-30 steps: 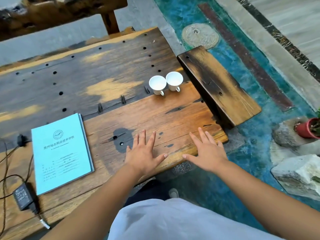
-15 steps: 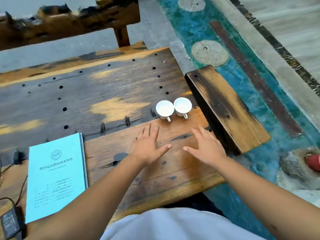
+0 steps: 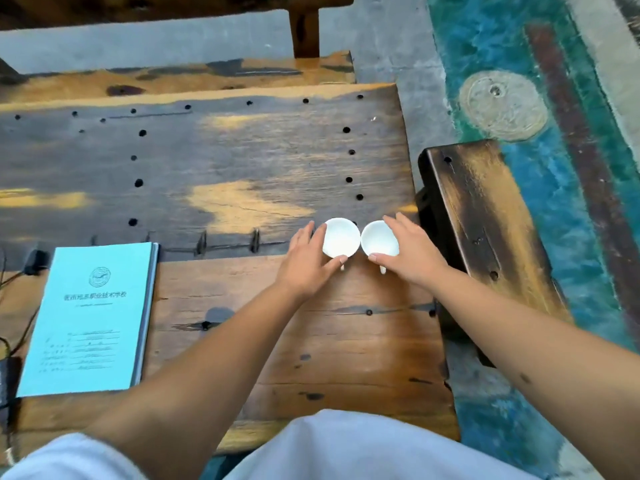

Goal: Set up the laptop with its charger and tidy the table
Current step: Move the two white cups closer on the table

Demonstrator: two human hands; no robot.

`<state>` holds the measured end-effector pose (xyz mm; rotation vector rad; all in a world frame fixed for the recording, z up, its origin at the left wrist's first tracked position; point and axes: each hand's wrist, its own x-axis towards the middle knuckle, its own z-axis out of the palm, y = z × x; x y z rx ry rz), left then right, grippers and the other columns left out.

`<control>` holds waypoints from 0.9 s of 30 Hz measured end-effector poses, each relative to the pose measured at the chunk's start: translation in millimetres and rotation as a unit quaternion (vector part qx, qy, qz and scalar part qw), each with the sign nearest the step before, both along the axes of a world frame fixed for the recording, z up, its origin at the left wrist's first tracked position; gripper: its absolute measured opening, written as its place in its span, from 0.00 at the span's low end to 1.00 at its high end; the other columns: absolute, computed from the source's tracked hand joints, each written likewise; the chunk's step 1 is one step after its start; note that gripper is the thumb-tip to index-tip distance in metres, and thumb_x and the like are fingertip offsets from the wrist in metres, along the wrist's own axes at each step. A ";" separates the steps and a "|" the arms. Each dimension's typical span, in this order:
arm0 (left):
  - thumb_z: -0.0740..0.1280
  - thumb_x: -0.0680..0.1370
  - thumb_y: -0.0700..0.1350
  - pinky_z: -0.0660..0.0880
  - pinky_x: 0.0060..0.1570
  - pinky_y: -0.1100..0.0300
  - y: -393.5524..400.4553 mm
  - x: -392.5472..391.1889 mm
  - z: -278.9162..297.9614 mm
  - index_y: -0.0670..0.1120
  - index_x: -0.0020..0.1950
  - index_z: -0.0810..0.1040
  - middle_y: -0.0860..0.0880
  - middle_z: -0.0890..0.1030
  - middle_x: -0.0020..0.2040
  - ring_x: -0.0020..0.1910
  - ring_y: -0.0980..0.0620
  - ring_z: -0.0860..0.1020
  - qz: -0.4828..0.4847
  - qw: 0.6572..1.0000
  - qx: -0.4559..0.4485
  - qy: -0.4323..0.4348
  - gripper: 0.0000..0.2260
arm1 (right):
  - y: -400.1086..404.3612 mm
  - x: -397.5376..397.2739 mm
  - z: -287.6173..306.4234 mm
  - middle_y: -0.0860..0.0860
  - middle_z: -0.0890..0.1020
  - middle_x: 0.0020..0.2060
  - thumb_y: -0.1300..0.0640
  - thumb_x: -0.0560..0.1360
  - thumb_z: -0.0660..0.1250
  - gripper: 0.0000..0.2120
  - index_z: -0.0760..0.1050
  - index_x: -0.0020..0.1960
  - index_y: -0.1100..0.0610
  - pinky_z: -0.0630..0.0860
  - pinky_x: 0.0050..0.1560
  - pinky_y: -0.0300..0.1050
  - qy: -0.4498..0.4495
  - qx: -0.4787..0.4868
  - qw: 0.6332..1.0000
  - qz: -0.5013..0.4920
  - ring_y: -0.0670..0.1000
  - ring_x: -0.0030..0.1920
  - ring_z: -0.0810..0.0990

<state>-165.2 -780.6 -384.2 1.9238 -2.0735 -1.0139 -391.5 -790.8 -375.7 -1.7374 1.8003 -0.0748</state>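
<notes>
Two small white cups stand side by side on the wooden table (image 3: 242, 168). My left hand (image 3: 306, 263) wraps the left cup (image 3: 341, 237), thumb at its near rim and fingers along its far left side. My right hand (image 3: 412, 251) wraps the right cup (image 3: 377, 239) in the same way from the right. Both cups rest on the table. A light blue booklet (image 3: 91, 317) lies at the left. The black charger brick (image 3: 5, 379) and its cables (image 3: 17, 306) show only at the left edge. No laptop is in view.
A dark wooden bench (image 3: 485, 230) runs along the table's right end. Beyond it is a blue-green painted floor (image 3: 519, 46) with a round disc (image 3: 504, 105). Another wooden bench (image 3: 304, 26) stands behind the table. My white clothing fills the bottom.
Both hands moved forward from the table's near edge to the two cups and closed around them. The camera leaned forward over the table.
</notes>
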 end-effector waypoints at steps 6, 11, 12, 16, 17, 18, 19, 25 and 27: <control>0.69 0.75 0.60 0.56 0.74 0.45 -24.7 -15.6 -24.7 0.47 0.79 0.57 0.45 0.54 0.80 0.78 0.44 0.51 -0.044 0.999 -0.004 0.011 0.38 | -17.3 -1.3 -21.7 0.51 0.54 0.78 0.36 0.66 0.73 0.50 0.53 0.78 0.50 0.57 0.73 0.54 0.009 0.014 0.998 0.066 0.55 0.77 0.53; 0.74 0.72 0.58 0.52 0.75 0.48 -38.3 -19.2 -37.7 0.45 0.79 0.55 0.46 0.52 0.80 0.79 0.44 0.50 -0.088 0.995 0.020 0.033 0.44 | -18.1 -1.6 -31.4 0.48 0.55 0.78 0.38 0.66 0.74 0.49 0.52 0.78 0.51 0.62 0.72 0.59 0.008 0.017 0.998 0.054 0.52 0.77 0.54; 0.75 0.71 0.56 0.53 0.75 0.49 -39.6 -19.6 -39.4 0.45 0.79 0.55 0.46 0.54 0.80 0.78 0.43 0.52 -0.090 0.995 0.023 0.035 0.45 | -18.1 -1.9 -32.6 0.48 0.55 0.78 0.38 0.66 0.74 0.49 0.52 0.78 0.51 0.62 0.72 0.59 0.005 0.018 0.999 0.050 0.52 0.77 0.54; 0.78 0.69 0.53 0.60 0.71 0.51 -41.8 -19.2 -41.0 0.43 0.78 0.60 0.47 0.63 0.76 0.73 0.42 0.63 -0.074 0.995 0.011 0.062 0.44 | -17.6 0.5 -35.9 0.48 0.59 0.77 0.41 0.67 0.74 0.46 0.54 0.77 0.53 0.64 0.71 0.56 -0.004 0.007 0.999 0.036 0.54 0.75 0.59; 0.78 0.69 0.53 0.61 0.71 0.51 -42.4 -18.6 -40.6 0.42 0.77 0.61 0.46 0.64 0.75 0.72 0.41 0.64 -0.075 0.995 0.007 0.067 0.43 | -17.6 1.6 -35.3 0.47 0.60 0.76 0.41 0.67 0.73 0.46 0.55 0.77 0.53 0.67 0.69 0.57 -0.001 0.002 0.999 0.034 0.54 0.74 0.61; 0.78 0.68 0.53 0.62 0.71 0.51 -42.7 -17.9 -39.8 0.42 0.77 0.62 0.46 0.65 0.74 0.71 0.41 0.65 -0.079 0.994 0.002 0.070 0.43 | -17.8 2.2 -34.1 0.46 0.61 0.75 0.41 0.67 0.73 0.45 0.56 0.77 0.53 0.69 0.67 0.57 0.003 -0.002 0.999 0.032 0.54 0.73 0.63; 0.78 0.68 0.52 0.62 0.71 0.52 -42.3 -17.0 -38.9 0.41 0.77 0.62 0.46 0.67 0.73 0.70 0.41 0.67 -0.082 0.994 -0.001 0.072 0.43 | -17.9 2.5 -32.9 0.46 0.62 0.75 0.41 0.67 0.73 0.45 0.56 0.76 0.52 0.70 0.66 0.57 0.005 -0.004 1.000 0.031 0.54 0.72 0.64; 0.78 0.69 0.52 0.62 0.70 0.56 -22.3 -2.9 -29.8 0.40 0.76 0.64 0.45 0.68 0.72 0.70 0.43 0.67 -0.052 0.995 -0.008 0.081 0.41 | -1.3 2.7 -22.0 0.46 0.65 0.73 0.41 0.66 0.74 0.44 0.59 0.75 0.53 0.71 0.63 0.54 0.003 -0.007 1.000 0.021 0.55 0.69 0.67; 0.78 0.69 0.52 0.59 0.69 0.62 -9.3 3.4 -23.9 0.41 0.76 0.64 0.47 0.67 0.74 0.72 0.46 0.66 -0.031 0.996 -0.001 0.090 0.41 | 12.0 3.9 -17.1 0.47 0.67 0.73 0.42 0.66 0.75 0.44 0.60 0.75 0.53 0.69 0.62 0.52 -0.006 -0.007 1.000 0.014 0.55 0.68 0.68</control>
